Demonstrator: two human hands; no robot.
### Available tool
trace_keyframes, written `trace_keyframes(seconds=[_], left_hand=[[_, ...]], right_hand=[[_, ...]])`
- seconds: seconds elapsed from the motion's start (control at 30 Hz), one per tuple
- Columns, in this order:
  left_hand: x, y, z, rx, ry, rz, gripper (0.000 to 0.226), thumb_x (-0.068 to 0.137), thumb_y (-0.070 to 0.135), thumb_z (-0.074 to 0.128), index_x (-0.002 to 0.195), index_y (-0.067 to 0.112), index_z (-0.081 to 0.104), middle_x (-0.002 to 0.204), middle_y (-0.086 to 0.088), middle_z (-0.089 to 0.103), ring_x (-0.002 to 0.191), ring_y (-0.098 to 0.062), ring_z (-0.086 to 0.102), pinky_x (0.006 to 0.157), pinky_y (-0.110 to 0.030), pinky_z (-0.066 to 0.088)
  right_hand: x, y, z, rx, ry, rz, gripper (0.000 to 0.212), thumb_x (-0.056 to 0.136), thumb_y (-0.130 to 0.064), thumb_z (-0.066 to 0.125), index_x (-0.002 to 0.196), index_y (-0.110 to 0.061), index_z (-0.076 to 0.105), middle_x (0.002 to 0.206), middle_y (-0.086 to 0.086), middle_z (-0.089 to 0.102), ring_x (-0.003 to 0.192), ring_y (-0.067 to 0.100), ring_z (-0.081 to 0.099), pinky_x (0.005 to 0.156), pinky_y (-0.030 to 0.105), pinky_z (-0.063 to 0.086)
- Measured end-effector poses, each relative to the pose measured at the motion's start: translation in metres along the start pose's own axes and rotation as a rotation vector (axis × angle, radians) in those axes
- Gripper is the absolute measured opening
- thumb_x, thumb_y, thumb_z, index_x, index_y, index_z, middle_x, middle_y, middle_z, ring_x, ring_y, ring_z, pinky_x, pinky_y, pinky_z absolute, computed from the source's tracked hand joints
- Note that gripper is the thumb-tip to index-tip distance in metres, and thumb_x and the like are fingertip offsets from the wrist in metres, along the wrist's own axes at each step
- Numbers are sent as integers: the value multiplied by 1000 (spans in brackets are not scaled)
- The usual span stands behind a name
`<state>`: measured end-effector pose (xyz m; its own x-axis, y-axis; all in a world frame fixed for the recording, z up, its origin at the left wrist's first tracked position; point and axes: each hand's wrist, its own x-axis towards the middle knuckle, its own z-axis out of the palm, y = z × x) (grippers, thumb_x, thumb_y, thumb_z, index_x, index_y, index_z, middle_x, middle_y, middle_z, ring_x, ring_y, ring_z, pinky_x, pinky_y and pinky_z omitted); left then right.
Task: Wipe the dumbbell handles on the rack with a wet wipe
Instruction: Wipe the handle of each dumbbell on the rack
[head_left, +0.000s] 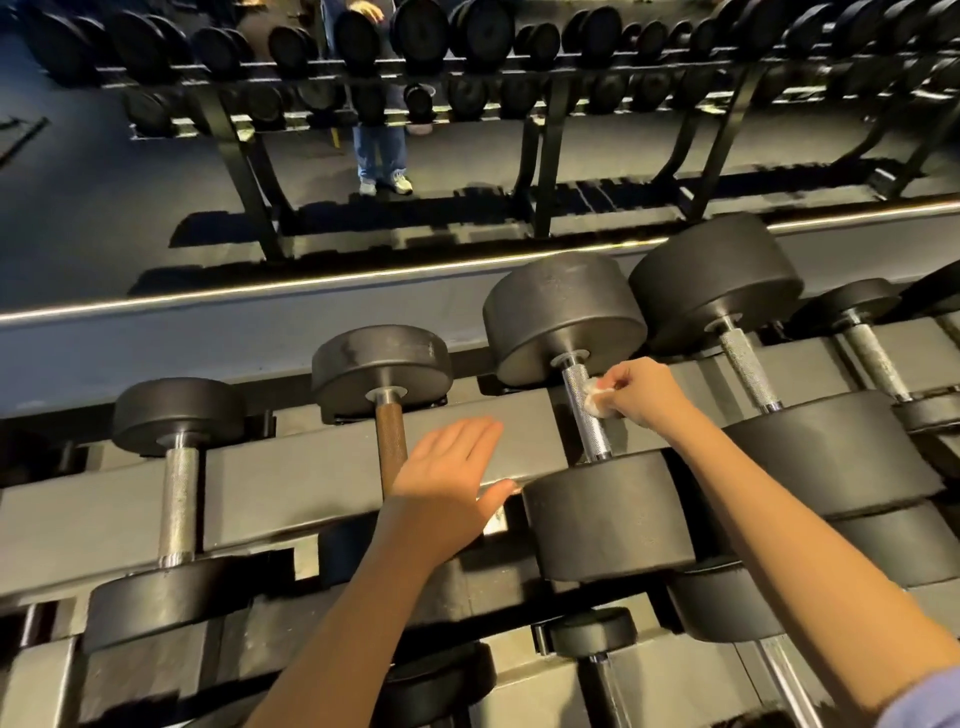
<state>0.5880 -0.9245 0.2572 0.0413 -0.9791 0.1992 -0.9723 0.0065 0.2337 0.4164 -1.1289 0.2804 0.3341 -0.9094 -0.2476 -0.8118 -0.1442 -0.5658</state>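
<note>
Knurled chrome dumbbell handle (584, 410) lies across the dark steel rack (311, 467); my right hand (641, 392) pinches the crumpled white wet wipe (595, 397) against it to scrub, left hand (449, 475) hovering flat with fingers together.

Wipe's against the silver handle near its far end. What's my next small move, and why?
Probably slide the right hand with the wet wipe down the knurled handle toward the near weight head. The wipe sits against only the handle's upper part, and the stretch below it is uncovered.
</note>
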Motion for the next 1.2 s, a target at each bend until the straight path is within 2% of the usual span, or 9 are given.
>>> trace_keyframes(seconds=[0.17,0.27,0.4,0.53,0.63,0.7,0.9,1.0,1.2], left_hand=[[4,2,-4,89,-96,26,60,92,45,34,138,10,49,140,-3,52,127,-20,51,110,-34,24],[30,3,-3,-7,-120,18,64,96,47,19,152,17,17,159,2,18,146,-15,18,118,-29,1],[96,13,-14,-86,48,-15,60,102,32,39,153,18,11,161,1,8,147,-15,9,121,-36,10],[161,9,-21,-27,23,-27,61,103,34,36,153,16,6,162,-1,0,148,-19,1,120,-38,11],[169,6,-6,-80,-14,-60,60,103,35,32,153,16,4,162,1,-4,148,-17,-5,119,-39,18],[167,4,2,-108,8,-60,60,103,34,31,153,17,3,161,2,-5,148,-16,-7,118,-40,20],[169,-3,8,-103,17,-32,61,103,37,30,153,19,1,161,4,-9,147,-14,-11,120,-40,12],[167,-3,10,-94,36,-30,61,102,39,28,153,19,0,161,4,-9,147,-14,-11,120,-39,12],[168,-3,10,-86,38,-33,62,101,40,27,153,18,3,161,2,-6,148,-17,-8,118,-44,17]], right_hand=[[-9,2,0,17,5,-26,13,77,-5,72,90,-6,71,85,8,61,81,18,56,62,22,39],[-13,5,6,-68,-7,-16,6,76,-5,71,82,-4,70,84,13,66,80,24,62,62,27,44],[-16,4,8,-91,26,-6,13,77,-6,70,90,-5,71,89,10,66,83,22,62,72,32,49],[-19,4,6,-98,157,-17,18,84,-10,62,100,-9,70,88,6,64,82,20,59,70,28,44],[-21,4,7,-41,241,-53,20,87,-12,60,104,-7,69,96,10,68,87,23,62,76,33,50],[-21,4,7,-28,266,-75,21,88,-12,60,105,-7,70,97,10,69,89,23,62,77,31,47],[11,-11,9,-4,327,-132,15,88,-11,62,95,0,69,89,14,69,84,26,63,68,27,40],[18,-18,15,75,266,-126,16,85,-9,66,97,0,72,87,12,70,79,18,60,64,17,35],[0,-1,-1,-78,-75,42,7,79,-9,74,78,-12,68,79,2,61,78,14,55,63,20,39]])
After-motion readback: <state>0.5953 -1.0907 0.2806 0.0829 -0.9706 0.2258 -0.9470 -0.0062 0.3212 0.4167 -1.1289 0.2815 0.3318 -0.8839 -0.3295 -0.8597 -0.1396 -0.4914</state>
